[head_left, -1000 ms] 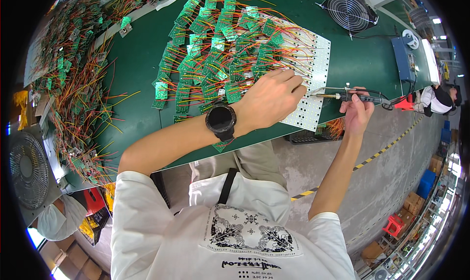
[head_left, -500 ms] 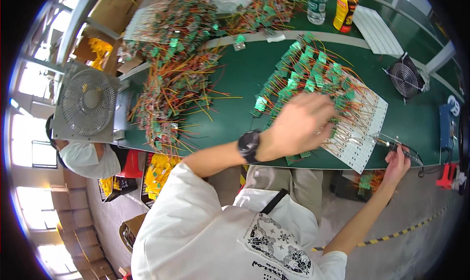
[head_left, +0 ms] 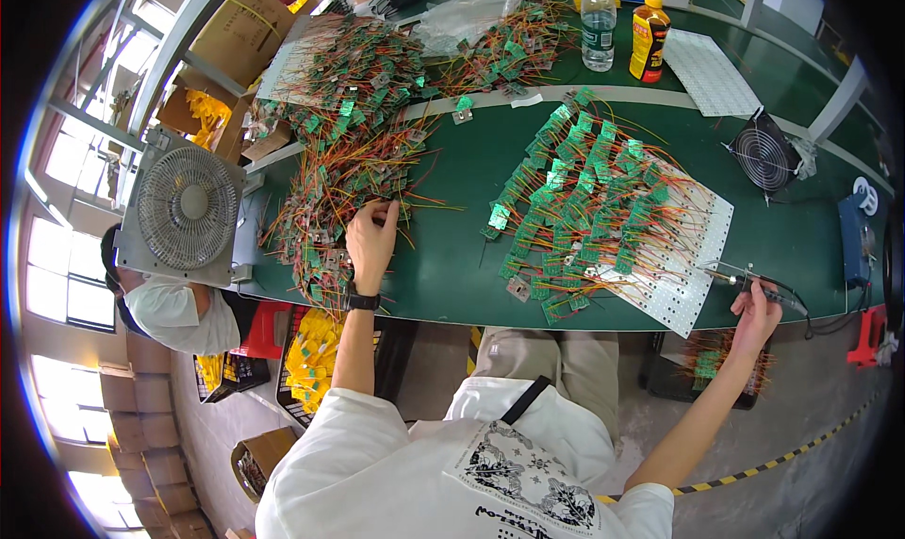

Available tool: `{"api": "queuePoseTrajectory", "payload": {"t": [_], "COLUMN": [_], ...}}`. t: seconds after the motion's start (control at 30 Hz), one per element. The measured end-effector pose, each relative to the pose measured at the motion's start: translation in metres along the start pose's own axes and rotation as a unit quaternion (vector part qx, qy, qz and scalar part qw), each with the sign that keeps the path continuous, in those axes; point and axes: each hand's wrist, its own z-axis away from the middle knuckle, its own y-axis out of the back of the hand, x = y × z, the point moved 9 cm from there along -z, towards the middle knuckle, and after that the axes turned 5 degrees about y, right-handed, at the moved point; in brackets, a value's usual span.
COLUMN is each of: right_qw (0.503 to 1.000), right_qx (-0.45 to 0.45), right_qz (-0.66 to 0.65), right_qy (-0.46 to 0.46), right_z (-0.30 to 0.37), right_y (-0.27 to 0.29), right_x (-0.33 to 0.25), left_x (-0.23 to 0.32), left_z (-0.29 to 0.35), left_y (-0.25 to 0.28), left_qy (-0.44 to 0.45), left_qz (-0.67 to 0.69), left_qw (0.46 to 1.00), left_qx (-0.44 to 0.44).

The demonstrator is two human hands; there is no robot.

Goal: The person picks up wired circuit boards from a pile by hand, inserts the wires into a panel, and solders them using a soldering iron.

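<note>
My left hand [head_left: 370, 247], wearing a black watch, reaches into the right side of a tangled pile of small green circuit boards with red and yellow wires [head_left: 325, 195]. Its fingers are pinched together at the pile, and what they hold is hidden. My right hand [head_left: 754, 315] grips a soldering iron [head_left: 771, 292] near the table's front edge, its tip pointing left over the corner of a white perforated board [head_left: 674, 298]. Rows of wired green circuit boards [head_left: 575, 195] lie between my hands, their wires stretching onto the white board.
At the back stand a clear water bottle [head_left: 599, 30] and an orange drink bottle [head_left: 649, 39]. A small black fan [head_left: 764, 154] and a blue soldering station [head_left: 856, 242] are on the right. A large grey fan [head_left: 189, 204] stands left, beside another person [head_left: 174, 313].
My left hand has moved from above the rows of circuit boards leftward to the tangled pile. My right hand still holds the soldering iron in about the same place.
</note>
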Motion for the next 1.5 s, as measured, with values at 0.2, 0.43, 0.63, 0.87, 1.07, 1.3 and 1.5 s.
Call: {"api": "queuePoseTrajectory", "payload": {"t": [0.2,0.43,0.63,0.87,1.07,1.3,1.5], "right_qw": [1.000,1.000,1.000,1.000,1.000,1.000,1.000], "right_qx": [0.010,0.011,0.005,0.000,-0.001,0.005,0.006], "right_qz": [-0.004,0.003,0.004,-0.001,-0.001,0.002,0.012], "right_qy": [0.001,-0.001,0.005,0.008,0.004,0.001,0.000], "right_z": [0.000,0.001,0.001,0.000,-0.001,0.000,0.001], "right_y": [-0.001,0.002,0.004,-0.001,0.001,0.000,0.001], "right_x": [-0.002,0.000,0.001,-0.002,0.000,-0.001,-0.002], "left_x": [-0.008,0.006,0.029,0.039,0.058,0.045,0.063], "left_z": [-0.015,0.002,0.047,0.069,0.066,0.073,0.091], "left_y": [-0.024,-0.014,-0.013,-0.024,-0.022,-0.034,-0.032], "left_qy": [0.028,0.016,0.069,-0.004,-0.095,0.033,0.065], "left_qz": [0.105,0.159,0.277,0.162,0.083,0.252,0.337], "left_qw": [0.992,0.979,0.925,0.937,0.928,0.864,0.793], "left_qx": [-0.068,-0.126,-0.250,-0.308,-0.350,-0.434,-0.503]}}
